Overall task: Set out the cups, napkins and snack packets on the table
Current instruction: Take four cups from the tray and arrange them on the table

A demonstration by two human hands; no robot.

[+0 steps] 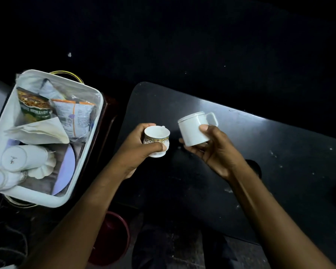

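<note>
My left hand (pixel 139 145) grips a small white cup with a gold patterned band (pixel 157 139), held upright above the near left corner of the black table (pixel 260 162). My right hand (pixel 211 148) holds a plain white mug with a handle (pixel 194 128), tilted, also above the table. To the left stands a white tub (pixel 81 167). Inside it lie two white cups on their sides (pixel 23 159), a folded napkin (pixel 41 132), a green snack packet (pixel 34 107) and an orange-and-white snack packet (pixel 76 117).
The tub also holds a scalloped white dish (pixel 45 167) and a pale plate (pixel 66 171). A dark red bucket (pixel 113 237) sits on the floor below the table's near edge. Cables (pixel 8 235) trail on the floor at lower left. The surroundings are dark.
</note>
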